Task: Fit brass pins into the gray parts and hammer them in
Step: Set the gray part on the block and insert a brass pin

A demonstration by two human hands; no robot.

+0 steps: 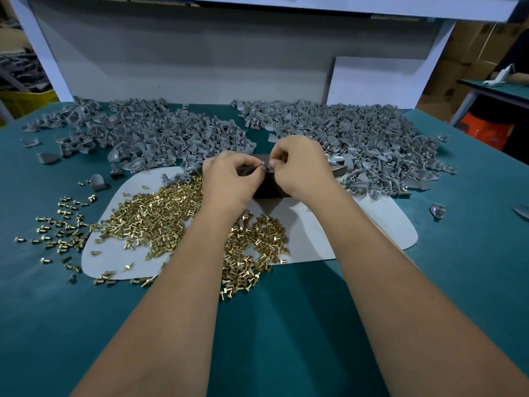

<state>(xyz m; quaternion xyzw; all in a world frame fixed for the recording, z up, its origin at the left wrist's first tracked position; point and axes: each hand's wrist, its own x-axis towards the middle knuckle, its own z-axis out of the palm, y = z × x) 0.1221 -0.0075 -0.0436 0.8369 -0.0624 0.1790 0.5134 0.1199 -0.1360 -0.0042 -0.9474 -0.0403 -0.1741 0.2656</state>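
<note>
We pinch one small gray plastic part between left hand and right hand fingers (curled tight), heaps of shiny brass pins crowding the green worktop beneath.

Both forearms bare to frame edge, no sleeves; hands: left, right, ungloved, without rings.

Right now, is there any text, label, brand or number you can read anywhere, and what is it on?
None readable.
Cardboard boxes at the far right: no legible print.
Yellow bin at the far left: no marking visible.
Gray parts, brass pins, white sheet: no lettering.
</note>
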